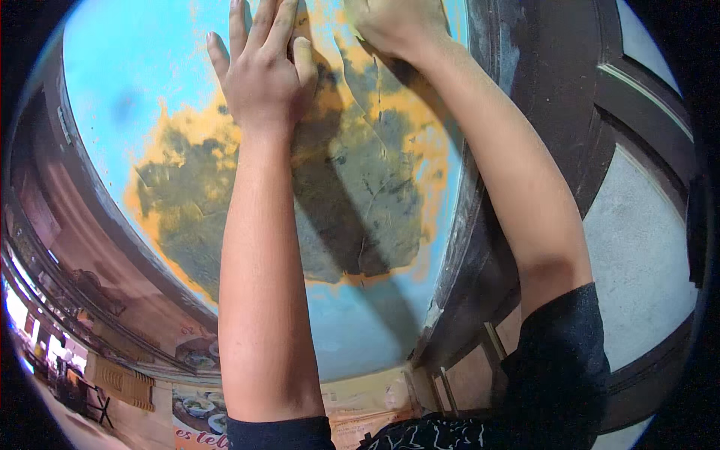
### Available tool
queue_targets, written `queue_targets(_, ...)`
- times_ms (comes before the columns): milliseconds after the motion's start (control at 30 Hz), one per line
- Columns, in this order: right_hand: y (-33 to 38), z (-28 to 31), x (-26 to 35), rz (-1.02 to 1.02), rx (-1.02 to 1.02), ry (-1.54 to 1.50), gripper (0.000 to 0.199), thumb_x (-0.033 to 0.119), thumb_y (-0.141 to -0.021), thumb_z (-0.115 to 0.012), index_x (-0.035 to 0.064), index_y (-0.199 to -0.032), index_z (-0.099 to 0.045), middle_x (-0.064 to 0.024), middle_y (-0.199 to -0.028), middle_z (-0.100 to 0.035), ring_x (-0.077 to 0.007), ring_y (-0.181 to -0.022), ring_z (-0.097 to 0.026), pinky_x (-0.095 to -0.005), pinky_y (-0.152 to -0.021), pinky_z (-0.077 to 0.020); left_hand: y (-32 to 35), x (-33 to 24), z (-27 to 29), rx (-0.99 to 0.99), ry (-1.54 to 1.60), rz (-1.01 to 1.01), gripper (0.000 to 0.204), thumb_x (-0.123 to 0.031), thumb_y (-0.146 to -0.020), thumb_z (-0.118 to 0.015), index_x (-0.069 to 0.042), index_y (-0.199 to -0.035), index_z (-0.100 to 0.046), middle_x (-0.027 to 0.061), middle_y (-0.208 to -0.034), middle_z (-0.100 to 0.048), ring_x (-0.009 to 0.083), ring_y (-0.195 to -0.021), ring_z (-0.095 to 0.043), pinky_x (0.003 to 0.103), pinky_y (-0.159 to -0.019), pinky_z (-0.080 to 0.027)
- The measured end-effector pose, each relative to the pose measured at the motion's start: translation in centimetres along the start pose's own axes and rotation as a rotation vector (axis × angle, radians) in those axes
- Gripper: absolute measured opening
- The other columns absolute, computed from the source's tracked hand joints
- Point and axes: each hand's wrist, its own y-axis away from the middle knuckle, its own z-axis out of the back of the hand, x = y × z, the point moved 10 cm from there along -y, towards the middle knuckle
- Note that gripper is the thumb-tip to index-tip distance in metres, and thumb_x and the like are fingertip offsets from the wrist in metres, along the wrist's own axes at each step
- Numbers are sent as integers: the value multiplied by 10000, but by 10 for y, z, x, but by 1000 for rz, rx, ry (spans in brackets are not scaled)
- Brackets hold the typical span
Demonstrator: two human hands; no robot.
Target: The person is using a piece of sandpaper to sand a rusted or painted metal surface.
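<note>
Both my arms reach up over a light blue painted surface (105, 60) that bears a large dark grey patch (191, 202) with an uneven orange-yellow border (429, 176). My left hand (266, 79) lies against the surface near the top, its fingers stretched out and apart. To its right, my right hand (397, 26) is closed close to the surface. Its fingertips are cut off by the upper edge, and what it holds, if anything, is hidden. Thin cracks or raised edges run through the patch between my arms, where a shadow also falls.
A dark frame (469, 195) borders the blue surface on the right, beside dark woodwork with pale panels (637, 247). Another dark frame edge (94, 165) curves along the left. Low down are a printed banner (199, 416) and, at far left, a wooden piece of furniture (120, 382).
</note>
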Motion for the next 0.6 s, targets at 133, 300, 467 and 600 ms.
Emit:
queue_targets(133, 39, -5, 26, 79, 118, -100, 671, 403, -1087, -340, -7, -1615, -272, -191, -1706, -209, -348, -1589, -146, -515, -1281, -44, -2, -1, 2, 108, 48, 74, 572, -244, -938, -520, -206, -1508, -548, -7, -1634, -434, 280, -1560, -296, 530, -1289, -137)
queue_targets(300, 59, -5, 41, 145, 167, -46, 629, 383, -1084, -379, 22, -1597, -338, -179, -1703, -228, -361, -1578, -179, -542, -1269, -77, 1, -2, 7, -22, 88, 9, 578, -211, -906, -531, -177, -1482, -576, 5, -1610, -469, 293, -1554, -308, 521, -1290, -142)
queue_targets(467, 14, -1, 34, 140, 43, -26, 647, 398, -1086, -340, 18, -1608, -306, -165, -1715, -198, -340, -1588, -157, -525, -1277, -70, -1, -2, 9, -19, 78, 27, 590, -196, -894, -537, -183, -1483, -575, 7, -1602, -481, 290, -1547, -323, 526, -1283, -162)
queue_targets(600, 3, -4, 37, 20, 117, -9, 660, 393, -1091, -293, 12, -1628, -241, -149, -1728, -160, -324, -1601, -100, -520, -1285, -39, -2, -2, 7, 2, 65, 27, 580, -193, -901, -526, -190, -1478, -583, -5, -1607, -475, 293, -1541, -339, 529, -1273, -184)
